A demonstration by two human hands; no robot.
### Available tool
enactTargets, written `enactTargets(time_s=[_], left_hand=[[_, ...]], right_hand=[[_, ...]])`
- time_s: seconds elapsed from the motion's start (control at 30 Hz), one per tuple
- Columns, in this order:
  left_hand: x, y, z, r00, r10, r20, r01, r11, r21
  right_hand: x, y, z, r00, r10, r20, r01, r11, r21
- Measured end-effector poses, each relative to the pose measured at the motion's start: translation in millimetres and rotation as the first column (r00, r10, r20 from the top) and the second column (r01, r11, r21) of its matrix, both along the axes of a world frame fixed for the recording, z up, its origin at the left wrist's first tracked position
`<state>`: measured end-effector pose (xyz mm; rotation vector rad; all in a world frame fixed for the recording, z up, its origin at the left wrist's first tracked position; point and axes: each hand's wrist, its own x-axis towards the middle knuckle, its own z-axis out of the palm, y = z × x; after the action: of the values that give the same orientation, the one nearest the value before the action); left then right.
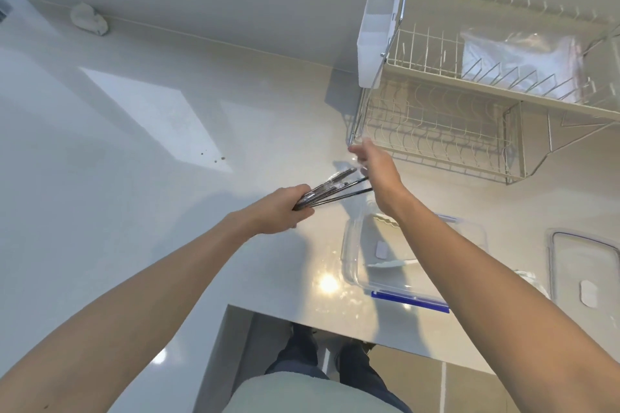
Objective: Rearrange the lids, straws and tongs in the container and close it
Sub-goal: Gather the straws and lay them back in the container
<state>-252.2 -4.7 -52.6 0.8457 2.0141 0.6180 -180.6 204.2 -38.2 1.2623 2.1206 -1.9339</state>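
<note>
My left hand (285, 209) is closed around a bundle of thin dark straws (335, 189), some in clear wrappers, which fan out to the right above the counter. My right hand (375, 171) is stretched forward at the far ends of the straws, seen from the back. Its fingertips are blurred, and I cannot tell whether they grip anything. Under my right forearm the clear container (362, 265) with blue clips stands open, with small white pieces (382, 250) in it. Its clear lid (583, 265) lies flat on the counter to the right. I can make out no tongs.
A two-tier white wire dish rack (446, 131) stands at the back right, with a clear plastic bag (516, 60) on its upper tier and a white cutlery holder (375, 37) on its side. The counter edge (302, 315) runs just in front of my legs.
</note>
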Motion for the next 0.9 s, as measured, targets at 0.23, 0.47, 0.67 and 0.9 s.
enactTargets(time_s=[0.23,0.47,0.67,0.9], left_hand=[[2,33,37,0.985,-0.024,0.171,0.01,0.996,0.085],[33,75,57,0.923,-0.204,0.326,0.195,0.979,0.061],[58,114,51,0.885,-0.273,0.378,0.263,0.962,0.078],[81,143,46,0.894,-0.274,0.354,0.282,0.959,0.029]], right_hand=[[37,39,28,0.949,-0.295,-0.112,0.314,0.919,0.238],[74,52,35,0.98,-0.166,-0.106,0.145,0.972,-0.185],[105,50,28,0.992,0.115,-0.053,-0.12,0.988,-0.095],[155,72,33,0.957,0.289,-0.028,-0.267,0.914,0.304]])
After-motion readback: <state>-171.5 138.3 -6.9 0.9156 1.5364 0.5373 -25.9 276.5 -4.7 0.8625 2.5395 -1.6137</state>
